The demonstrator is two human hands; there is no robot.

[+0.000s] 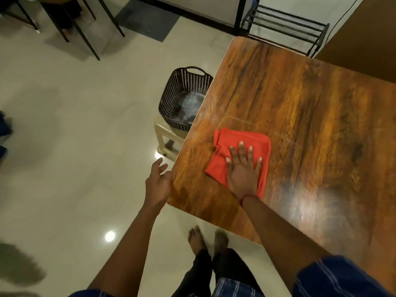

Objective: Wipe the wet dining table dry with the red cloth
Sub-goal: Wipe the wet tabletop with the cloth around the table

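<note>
Head view, looking down. One red cloth (237, 153), folded into a rough square, lies flat on the wooden tabletop (310, 116) near its left edge and near corner. One right hand (243, 168) presses palm-down on the cloth, its fingers (242, 150) spread and extended, gripping nothing; a red thread (248, 197) circles the wrist. One left hand (157, 183) sits at the tabletop's left edge, fingers loosely open and empty, its side touching or just beside the edge; which cannot be told. Pale streaks and sheen mark the tabletop beyond the cloth. Beside the tabletop's left edge, one dark perforated basket (182, 91) stands on one beige plastic stool (167, 138). Two bare feet (206, 239) show on the tiled floor (75, 125) below. One black metal rack (285, 28) stands beyond the far end.
</note>
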